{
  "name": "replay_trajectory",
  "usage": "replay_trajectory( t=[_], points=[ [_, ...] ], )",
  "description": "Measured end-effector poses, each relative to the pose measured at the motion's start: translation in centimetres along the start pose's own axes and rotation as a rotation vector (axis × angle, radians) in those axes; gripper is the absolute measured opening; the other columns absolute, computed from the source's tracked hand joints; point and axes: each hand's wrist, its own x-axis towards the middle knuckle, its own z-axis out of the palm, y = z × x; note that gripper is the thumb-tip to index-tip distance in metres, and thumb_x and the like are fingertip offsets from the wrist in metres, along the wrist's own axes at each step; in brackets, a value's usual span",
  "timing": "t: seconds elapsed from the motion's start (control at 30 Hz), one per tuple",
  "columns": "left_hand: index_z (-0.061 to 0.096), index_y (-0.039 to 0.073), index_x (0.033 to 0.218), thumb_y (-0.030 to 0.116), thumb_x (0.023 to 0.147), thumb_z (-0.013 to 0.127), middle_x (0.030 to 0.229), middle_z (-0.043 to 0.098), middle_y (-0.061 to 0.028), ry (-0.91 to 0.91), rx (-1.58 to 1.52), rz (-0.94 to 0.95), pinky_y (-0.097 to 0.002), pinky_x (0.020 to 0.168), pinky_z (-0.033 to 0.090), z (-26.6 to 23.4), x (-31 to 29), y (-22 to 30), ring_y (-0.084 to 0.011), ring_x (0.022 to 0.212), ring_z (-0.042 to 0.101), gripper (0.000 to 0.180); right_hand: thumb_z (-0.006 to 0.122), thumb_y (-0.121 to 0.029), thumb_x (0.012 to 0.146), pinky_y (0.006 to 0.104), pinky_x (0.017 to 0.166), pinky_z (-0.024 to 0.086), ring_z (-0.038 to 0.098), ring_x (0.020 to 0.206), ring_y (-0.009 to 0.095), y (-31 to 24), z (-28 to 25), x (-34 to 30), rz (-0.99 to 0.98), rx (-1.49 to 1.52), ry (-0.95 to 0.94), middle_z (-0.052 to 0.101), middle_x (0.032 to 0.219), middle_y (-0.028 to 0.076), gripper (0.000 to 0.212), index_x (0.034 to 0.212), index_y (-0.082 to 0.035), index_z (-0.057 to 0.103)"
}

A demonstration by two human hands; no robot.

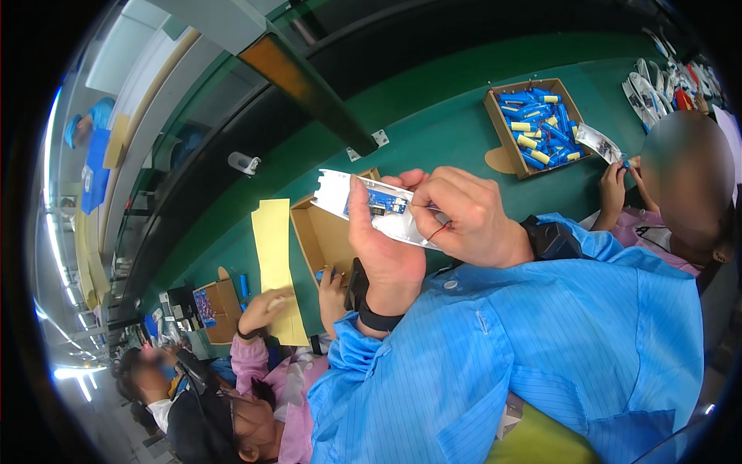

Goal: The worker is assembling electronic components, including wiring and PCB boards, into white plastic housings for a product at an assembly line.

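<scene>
1. Parts of the white shell (402,226) are hidden from us: the thumb of our left hand (386,255) crosses it, and our right hand (468,216) covers its near right end.
2. Grip: our left hand is wrapped around the shell, thumb in front, fingers showing past the far edge. Our right hand is closed in a pinch on a thin wire (440,230), whose end we cannot make out behind our fingertips.
3. Held up over the green bench (452,143), the shell is just right of the middle cardboard box (328,240) in our view.
4. We count one shell in our grasp, one blue circuit board (386,199) inside it, and three cardboard boxes: the middle one, the left box (222,309) and the right box (500,133).
5. Blue cells (533,127) with yellow patches lie in the right box, too jumbled for us to count. Our left hand hides part of the middle box.
6. Two co-workers in pink are close by; the left one has a hand over a yellow sheet (272,247), the right one holds a white part (598,142).
7. Along its long axis, our shell slants from far left to near right, notched end pointing far left, open side toward us.
</scene>
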Motion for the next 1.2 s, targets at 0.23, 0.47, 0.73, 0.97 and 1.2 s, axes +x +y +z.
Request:
replay_trajectory(
  t=[0.23,0.47,0.73,0.97,1.2],
  points=[
    [0.059,0.001,0.086,0.043,0.093,0.045,0.092,0.064,-0.0193,0.048,0.093,0.041,-0.0363,0.081,0.047,0.26,-0.37,-0.42,-0.025,0.088,0.061,0.044,0.064,-0.001,0.069,0.0344,0.049,0.045,0.057,0.061,0.024,0.14,-0.17,-0.28,0.044,0.085,-0.027,0.053,0.067,0.007,0.014,0.072,-0.005,0.051],
    [0.059,0.001,0.086,0.04,0.094,0.045,0.091,0.065,-0.0181,0.055,0.086,0.058,-0.0355,0.079,0.049,0.38,-0.57,-0.45,-0.0241,0.086,0.062,0.043,0.064,-0.002,0.071,0.0351,0.049,0.045,0.058,0.061,0.025,0.29,-0.24,-0.37,0.038,0.117,-0.067,0.055,0.069,0.008,0.013,0.073,-0.005,0.051],
    [0.06,0.001,0.087,0.038,0.095,0.044,0.091,0.066,-0.0181,0.062,0.111,0.054,-0.034,0.075,0.051,0.4,-0.52,-0.69,-0.0233,0.084,0.064,0.041,0.062,0.0,0.071,0.0333,0.048,0.045,0.057,0.06,0.024,0.29,0.33,-0.69,-0.069,0.066,0.031,0.053,0.068,0.008,0.011,0.074,-0.004,0.052],
    [0.06,0.001,0.087,0.038,0.095,0.042,0.092,0.065,-0.0176,0.048,0.134,0.053,-0.0347,0.08,0.049,0.12,-0.53,-0.59,-0.0232,0.087,0.063,0.042,0.063,-0.001,0.074,0.0335,0.048,0.044,0.055,0.06,0.025,0.77,0.1,-0.6,-0.055,0.117,-0.029,0.052,0.069,0.009,0.011,0.076,-0.004,0.052],
    [0.06,0.002,0.086,0.041,0.095,0.042,0.093,0.065,-0.0154,0.069,0.169,0.084,-0.0335,0.08,0.049,0.04,-0.52,-0.97,-0.0228,0.087,0.062,0.044,0.062,-0.001,0.075,0.0337,0.049,0.044,0.057,0.063,0.026,0.61,0.17,-0.52,-0.072,0.063,-0.046,0.053,0.071,0.01,0.011,0.077,-0.002,0.052]
  ],
)
